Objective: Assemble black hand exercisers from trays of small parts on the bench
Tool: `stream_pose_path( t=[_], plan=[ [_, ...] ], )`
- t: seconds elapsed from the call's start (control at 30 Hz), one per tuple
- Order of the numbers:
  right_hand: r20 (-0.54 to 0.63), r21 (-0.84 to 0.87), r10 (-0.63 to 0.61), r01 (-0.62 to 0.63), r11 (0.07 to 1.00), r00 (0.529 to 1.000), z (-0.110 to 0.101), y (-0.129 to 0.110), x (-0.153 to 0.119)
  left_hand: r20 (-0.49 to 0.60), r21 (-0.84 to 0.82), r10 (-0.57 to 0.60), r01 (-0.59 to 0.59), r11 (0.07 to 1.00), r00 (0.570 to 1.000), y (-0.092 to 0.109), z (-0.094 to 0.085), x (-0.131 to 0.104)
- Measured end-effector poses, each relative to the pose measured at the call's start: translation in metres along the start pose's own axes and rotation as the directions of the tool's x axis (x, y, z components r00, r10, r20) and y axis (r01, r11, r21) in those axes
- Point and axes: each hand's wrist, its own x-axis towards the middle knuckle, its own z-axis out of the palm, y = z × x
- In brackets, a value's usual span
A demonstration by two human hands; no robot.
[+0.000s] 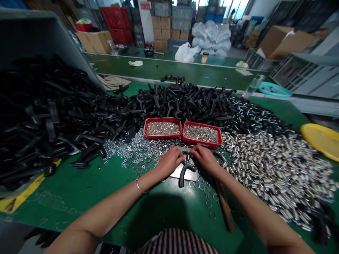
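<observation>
A black curved plastic handle piece (183, 175) with a ring-like upper end lies on a small metal plate (192, 175). My left hand (171, 161) is closed, its fingertips pinching the left side of that piece's upper part. From the other side, my right hand (205, 158) has thumb and fingers pressed together at the upper end, beside a short silver part. Whatever sits between the right fingertips is too small to tell. Under my right forearm rests a hammer, its wooden handle (226, 208) pointing toward me.
Two red trays (162, 137) of small metal parts stand beyond my hands. Black handle pieces (169, 98) are heaped behind and in a grey bin (79, 46). Silver sleeves (275, 169) and black-headed screws (254, 116) spread rightward. Washers (137, 155) lie left, thin rings (209, 203) nearer me.
</observation>
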Motion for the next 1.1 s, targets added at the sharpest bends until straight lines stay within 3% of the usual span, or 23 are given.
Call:
stream_pose_path(
  t=[0.13,0.27,0.33,0.4,0.47,0.53,0.6,0.67,0.77,0.87,0.97,1.1],
  plan=[
    [0.015,-0.248,-0.003,0.006,0.969,1.000,0.001,-0.008,-0.001,0.015,0.157,0.054,-0.056,0.986,0.998,0.001,0.002,0.000],
    [0.120,-0.614,-0.135,0.181,0.768,0.983,0.002,-0.026,0.002,0.129,0.334,0.205,-0.238,0.912,0.970,0.002,0.004,0.004],
    [0.213,-0.671,-0.176,0.275,0.689,0.961,0.000,-0.033,0.007,0.163,0.377,0.252,-0.296,0.877,0.954,0.003,0.005,0.004],
    [0.263,-0.666,-0.156,0.296,0.685,0.952,-0.005,-0.036,0.010,0.190,0.392,0.285,-0.338,0.856,0.940,0.005,0.005,-0.002],
    [0.239,-0.658,-0.087,0.227,0.718,0.967,-0.014,-0.032,0.005,0.203,0.398,0.298,-0.357,0.845,0.933,0.010,0.005,-0.015],
    [0.136,-0.689,0.016,0.083,0.720,0.991,-0.024,-0.024,-0.009,0.179,0.411,0.276,-0.327,0.851,0.944,0.016,0.005,-0.030],
    [0.017,-0.744,0.119,-0.067,0.665,0.993,-0.032,-0.014,-0.030,0.131,0.422,0.213,-0.249,0.872,0.968,0.023,0.006,-0.043],
    [-0.016,-0.774,0.216,-0.149,0.615,0.976,-0.037,-0.003,-0.053,0.110,0.407,0.159,-0.190,0.893,0.981,0.027,0.008,-0.048],
    [0.032,-0.737,0.329,-0.200,0.645,0.944,-0.035,0.011,-0.079,0.141,0.387,0.155,-0.199,0.900,0.978,0.030,0.009,-0.044],
    [-0.023,-0.607,0.364,-0.302,0.735,0.931,-0.033,0.021,-0.090,0.185,0.420,0.207,-0.268,0.867,0.961,0.029,0.008,-0.041],
    [-0.118,-0.358,0.269,-0.294,0.886,0.956,-0.037,0.022,-0.097,0.183,0.450,0.221,-0.281,0.847,0.958,0.027,0.009,-0.046],
    [-0.166,-0.097,0.067,-0.084,0.992,0.984,-0.045,0.006,-0.105,0.090,0.470,0.152,-0.177,0.865,0.984,0.027,0.013,-0.056]
  ],
)
